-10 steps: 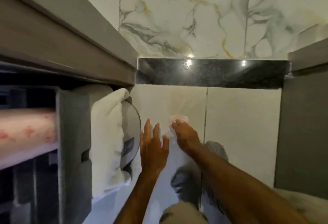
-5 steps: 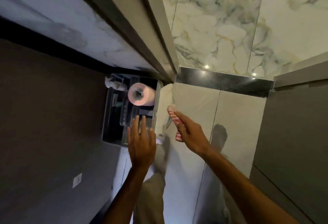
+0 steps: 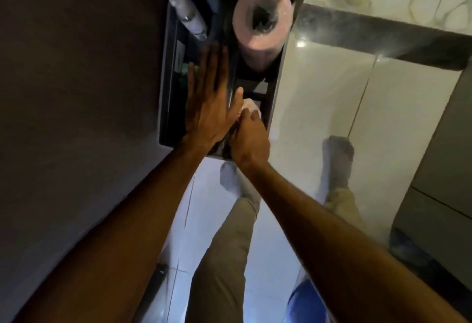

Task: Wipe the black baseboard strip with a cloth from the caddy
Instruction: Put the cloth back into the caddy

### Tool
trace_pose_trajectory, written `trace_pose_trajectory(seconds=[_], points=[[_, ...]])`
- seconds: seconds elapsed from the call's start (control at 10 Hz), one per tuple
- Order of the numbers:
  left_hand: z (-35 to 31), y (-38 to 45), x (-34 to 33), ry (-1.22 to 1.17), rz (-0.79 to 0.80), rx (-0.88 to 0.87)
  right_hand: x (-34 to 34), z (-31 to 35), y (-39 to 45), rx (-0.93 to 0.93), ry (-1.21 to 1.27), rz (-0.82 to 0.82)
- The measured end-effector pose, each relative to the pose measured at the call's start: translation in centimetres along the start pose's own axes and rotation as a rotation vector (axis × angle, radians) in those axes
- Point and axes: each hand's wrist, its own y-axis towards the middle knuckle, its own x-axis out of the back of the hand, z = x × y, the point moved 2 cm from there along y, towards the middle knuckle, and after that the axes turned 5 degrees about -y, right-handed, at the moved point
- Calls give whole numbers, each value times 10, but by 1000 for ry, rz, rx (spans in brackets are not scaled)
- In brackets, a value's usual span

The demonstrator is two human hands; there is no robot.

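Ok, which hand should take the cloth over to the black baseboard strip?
Right. The right hand is already closed around the cloth at the caddy and sits on the side nearer the black baseboard strip. The left hand is flat, open and farther away.

A single head-worn camera looks steeply down along both bare forearms, close to the hands, at a dark caddy (image 3: 167, 108) on the glossy floor (image 3: 319, 108). The black baseboard strip (image 3: 383, 39) crosses the upper right corner. No second view shares the scene.
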Motion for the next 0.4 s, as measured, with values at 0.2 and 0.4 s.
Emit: trace_pose_trajectory(seconds=[0.2, 0.4], points=[[13, 2, -34, 30, -72, -22, -46, -29, 24, 194, -17, 18], [0, -9, 33, -48, 105, 9, 33, 15, -40, 261, -257, 231]])
